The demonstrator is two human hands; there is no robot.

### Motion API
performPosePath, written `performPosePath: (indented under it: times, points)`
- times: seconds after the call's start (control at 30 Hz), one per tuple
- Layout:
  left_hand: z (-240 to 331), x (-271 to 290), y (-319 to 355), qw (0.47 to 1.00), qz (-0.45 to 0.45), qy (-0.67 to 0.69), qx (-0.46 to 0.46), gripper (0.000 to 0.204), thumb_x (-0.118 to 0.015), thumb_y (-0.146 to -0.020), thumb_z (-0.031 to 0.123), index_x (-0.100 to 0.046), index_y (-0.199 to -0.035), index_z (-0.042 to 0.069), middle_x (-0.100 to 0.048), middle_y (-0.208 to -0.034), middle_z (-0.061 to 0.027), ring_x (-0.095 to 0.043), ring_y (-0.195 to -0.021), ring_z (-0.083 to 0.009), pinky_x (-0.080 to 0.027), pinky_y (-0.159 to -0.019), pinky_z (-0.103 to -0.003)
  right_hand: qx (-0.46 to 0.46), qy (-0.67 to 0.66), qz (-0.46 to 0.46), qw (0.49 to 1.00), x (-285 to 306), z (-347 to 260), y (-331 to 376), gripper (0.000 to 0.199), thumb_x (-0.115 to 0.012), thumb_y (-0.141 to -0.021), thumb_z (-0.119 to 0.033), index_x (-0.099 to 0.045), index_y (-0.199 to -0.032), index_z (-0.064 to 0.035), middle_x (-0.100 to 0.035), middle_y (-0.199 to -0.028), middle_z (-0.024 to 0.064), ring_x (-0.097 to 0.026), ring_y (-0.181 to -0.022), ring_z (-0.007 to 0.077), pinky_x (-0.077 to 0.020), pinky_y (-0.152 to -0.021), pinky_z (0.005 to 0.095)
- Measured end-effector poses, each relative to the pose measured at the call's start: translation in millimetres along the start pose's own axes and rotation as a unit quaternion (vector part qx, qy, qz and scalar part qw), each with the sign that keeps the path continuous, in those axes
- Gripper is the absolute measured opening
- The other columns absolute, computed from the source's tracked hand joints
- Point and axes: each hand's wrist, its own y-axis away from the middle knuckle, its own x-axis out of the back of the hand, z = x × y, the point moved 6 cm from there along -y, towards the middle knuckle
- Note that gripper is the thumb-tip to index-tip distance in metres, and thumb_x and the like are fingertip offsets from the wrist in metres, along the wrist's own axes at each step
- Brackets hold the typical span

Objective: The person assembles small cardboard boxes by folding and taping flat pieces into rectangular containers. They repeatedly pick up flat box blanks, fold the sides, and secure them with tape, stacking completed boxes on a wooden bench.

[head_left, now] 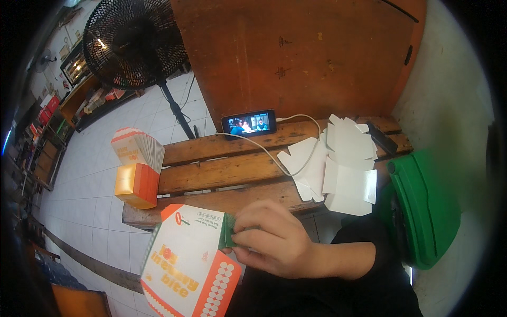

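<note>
We sit facing a large brown wooden panel point(296, 53) with a black standing fan point(134, 42) to its left, and before us runs a slatted wooden bench point(227, 171) bearing a heap of flat white carton blanks point(338, 164), a stack of folded orange-and-white cartons point(136, 166) at its left end, and a small phone point(249, 122) on a white cable. Low in front of us our right hand point(274, 244) pinches the green flap of an orange-and-white carton point(187, 264), fingers curled tight on it; our left hand is out of sight.
</note>
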Motion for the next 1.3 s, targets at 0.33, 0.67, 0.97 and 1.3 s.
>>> performPosePath:
  times: [0.33,0.67,0.97,1.3]
  points:
    - [3,-2,-2,1.000,-0.008,0.013,-0.010,0.050,-0.073,-0.094,0.010,-0.052,-0.138,0.001,-0.064,-0.128,-0.0136,-0.064,-0.118,-0.0254,-0.052,-0.101,-0.041,-0.039,-0.060,-0.037,0.997,-12,7,7,0.032,-0.080,-0.085,-0.003,-0.071,-0.116,0.0005,-0.068,-0.121,0.0172,-0.067,-0.113,0.0348,-0.0559,-0.093,0.0430]
    - [8,-3,-4,0.998,-0.031,0.040,-0.033,0.053,-0.074,-0.093,0.011,-0.052,-0.139,0.001,-0.064,-0.129,-0.0138,-0.064,-0.120,-0.0266,-0.052,-0.103,-0.042,-0.052,-0.027,-0.098,0.993,-10,13,3,0.043,-0.072,-0.092,-0.017,-0.064,-0.130,0.0010,-0.065,-0.119,0.0210,-0.062,-0.113,0.0369,-0.0527,-0.095,0.0466]
    - [16,-14,-2,0.995,-0.043,0.071,-0.059,0.066,-0.059,-0.099,0.042,-0.041,-0.148,0.002,-0.059,-0.135,-0.0166,-0.061,-0.125,-0.0277,-0.051,-0.106,-0.044,0.044,0.064,-0.037,0.996,-8,-2,1,0.040,-0.080,-0.089,-0.017,-0.069,-0.125,-0.0032,-0.073,-0.120,0.0177,-0.073,-0.109,0.0312,-0.0615,-0.090,0.0398]
    - [-14,3,-7,0.908,0.019,0.384,0.164,0.067,-0.053,-0.100,0.068,-0.047,-0.125,0.006,-0.060,-0.118,-0.0133,-0.065,-0.103,-0.0205,-0.055,-0.089,-0.033,0.085,0.070,-0.023,0.994,13,0,-7,0.027,-0.077,-0.090,-0.011,-0.075,-0.117,-0.0067,-0.076,-0.115,0.0158,-0.075,-0.107,0.0304,-0.0628,-0.087,0.0387]
